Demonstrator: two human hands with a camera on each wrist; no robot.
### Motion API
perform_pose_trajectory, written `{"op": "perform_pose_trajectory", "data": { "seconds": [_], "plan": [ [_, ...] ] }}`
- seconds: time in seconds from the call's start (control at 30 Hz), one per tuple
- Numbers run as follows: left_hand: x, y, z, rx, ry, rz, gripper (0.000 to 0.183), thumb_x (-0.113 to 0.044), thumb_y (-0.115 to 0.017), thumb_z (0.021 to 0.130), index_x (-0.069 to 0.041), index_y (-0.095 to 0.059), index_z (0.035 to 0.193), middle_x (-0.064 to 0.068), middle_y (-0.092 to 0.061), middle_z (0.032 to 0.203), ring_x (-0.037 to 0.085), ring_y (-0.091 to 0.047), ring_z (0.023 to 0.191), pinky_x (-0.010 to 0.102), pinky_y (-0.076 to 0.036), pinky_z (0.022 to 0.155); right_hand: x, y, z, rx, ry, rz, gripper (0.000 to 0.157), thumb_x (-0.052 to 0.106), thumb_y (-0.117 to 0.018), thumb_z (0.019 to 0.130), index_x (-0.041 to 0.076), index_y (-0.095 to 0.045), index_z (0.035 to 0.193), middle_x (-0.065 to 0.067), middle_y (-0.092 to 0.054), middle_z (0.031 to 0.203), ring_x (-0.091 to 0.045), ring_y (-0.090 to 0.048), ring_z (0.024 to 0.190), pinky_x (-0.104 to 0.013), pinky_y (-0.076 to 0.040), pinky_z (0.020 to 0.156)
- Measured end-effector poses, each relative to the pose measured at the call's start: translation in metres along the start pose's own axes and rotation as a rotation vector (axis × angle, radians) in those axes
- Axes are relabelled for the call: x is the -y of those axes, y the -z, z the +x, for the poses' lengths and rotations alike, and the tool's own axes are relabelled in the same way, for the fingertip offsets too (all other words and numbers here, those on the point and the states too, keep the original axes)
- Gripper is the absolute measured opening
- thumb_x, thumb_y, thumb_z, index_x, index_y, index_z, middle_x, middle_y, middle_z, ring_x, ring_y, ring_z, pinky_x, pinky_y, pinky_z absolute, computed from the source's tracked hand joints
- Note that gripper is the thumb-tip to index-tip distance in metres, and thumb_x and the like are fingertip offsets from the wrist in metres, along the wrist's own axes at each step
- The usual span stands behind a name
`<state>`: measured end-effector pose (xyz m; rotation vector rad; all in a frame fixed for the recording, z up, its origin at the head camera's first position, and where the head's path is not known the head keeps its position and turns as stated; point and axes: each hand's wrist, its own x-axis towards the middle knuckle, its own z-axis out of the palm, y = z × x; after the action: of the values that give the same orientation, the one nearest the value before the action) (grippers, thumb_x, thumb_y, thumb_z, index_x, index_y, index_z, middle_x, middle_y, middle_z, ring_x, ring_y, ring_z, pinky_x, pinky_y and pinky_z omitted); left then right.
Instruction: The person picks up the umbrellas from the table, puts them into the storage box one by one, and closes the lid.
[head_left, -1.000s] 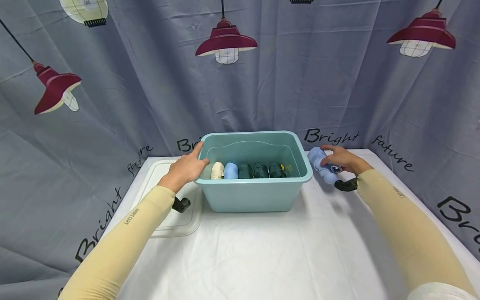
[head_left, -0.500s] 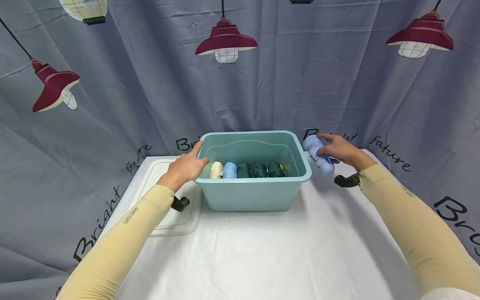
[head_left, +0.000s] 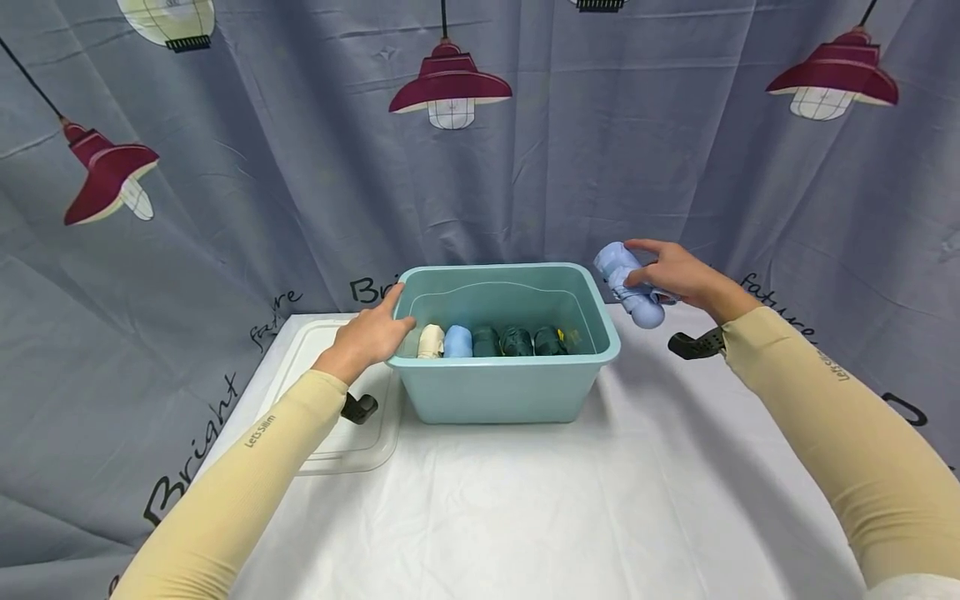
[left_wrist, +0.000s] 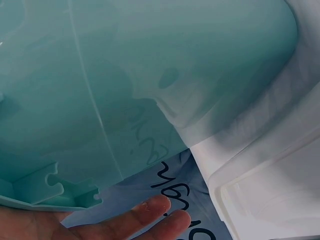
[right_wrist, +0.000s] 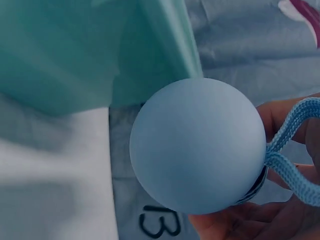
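A teal storage bin [head_left: 502, 392] stands on the white table. My left hand [head_left: 371, 333] holds its left rim, with the thumb on the inner side and the fingers outside, straight in the left wrist view. Off the table, right of the bin, my right hand [head_left: 678, 275] grips a light blue folded umbrella [head_left: 626, 279] and keeps it tilted. In the right wrist view, the umbrella's round handle end [right_wrist: 197, 145] faces the camera, with a blue cord loop [right_wrist: 295, 155] hanging from it. Inside the bin lie a cream roll [head_left: 431, 342], a light blue roll [head_left: 457, 342] and several dark green rolls [head_left: 517, 341].
A translucent white lid [head_left: 352, 446] lies on the table left of the bin, partly under the left forearm. White cloth [head_left: 510, 517] covers the table. A grey-blue printed curtain [head_left: 570, 192] hangs behind and at both sides.
My right hand has raised the umbrella from the table and moved it up and slightly left, toward the bin's right rim. The left hand has stayed on the bin's rim.
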<state>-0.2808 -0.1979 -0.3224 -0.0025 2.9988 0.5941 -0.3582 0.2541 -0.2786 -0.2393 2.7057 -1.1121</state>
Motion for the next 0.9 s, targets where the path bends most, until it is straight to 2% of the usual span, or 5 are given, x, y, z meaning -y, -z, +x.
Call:
{"op": "perform_pose_trajectory", "data": {
  "seconds": [0.2,0.5,0.83,0.9],
  "plan": [
    [0.0,-0.001,0.001,-0.002,-0.002,0.005,0.075,-0.05,-0.036,0.098,-0.033,-0.003,0.163,0.023,-0.055,0.143,0.038,-0.062,0.112,0.054,-0.047,0.082,0.022,0.002,-0.007,-0.005,0.047,-0.06,0.079,0.021,-0.063,0.094,0.014,-0.023,0.162,-0.033,-0.048,0.14,-0.043,-0.054,0.116,-0.044,-0.05,0.082],
    [-0.001,0.001,0.002,-0.002,-0.009,0.0,0.076,-0.05,-0.036,0.098,-0.033,-0.003,0.163,0.022,-0.059,0.136,0.036,-0.063,0.104,0.051,-0.046,0.077,0.05,-0.005,-0.015,0.032,0.093,-0.097,0.078,0.022,-0.065,0.093,0.016,-0.028,0.16,-0.031,-0.054,0.137,-0.039,-0.058,0.116,-0.037,-0.052,0.076],
    [0.0,0.0,0.001,0.008,-0.002,-0.002,0.075,-0.05,-0.036,0.098,-0.033,-0.001,0.163,0.023,-0.057,0.14,0.037,-0.063,0.108,0.052,-0.047,0.078,0.076,-0.021,-0.014,0.12,0.101,-0.094,0.076,0.02,-0.067,0.091,0.017,-0.033,0.159,-0.021,-0.056,0.128,-0.029,-0.055,0.107,-0.036,-0.048,0.081],
    [0.0,0.0,0.0,0.009,0.0,-0.001,0.076,-0.05,-0.036,0.098,-0.033,-0.001,0.163,0.023,-0.055,0.142,0.038,-0.063,0.111,0.053,-0.047,0.08,0.08,-0.026,-0.012,0.145,0.099,-0.098,0.076,0.02,-0.067,0.091,0.017,-0.033,0.158,-0.02,-0.052,0.136,-0.03,-0.053,0.112,-0.04,-0.047,0.088]
  ]
}}
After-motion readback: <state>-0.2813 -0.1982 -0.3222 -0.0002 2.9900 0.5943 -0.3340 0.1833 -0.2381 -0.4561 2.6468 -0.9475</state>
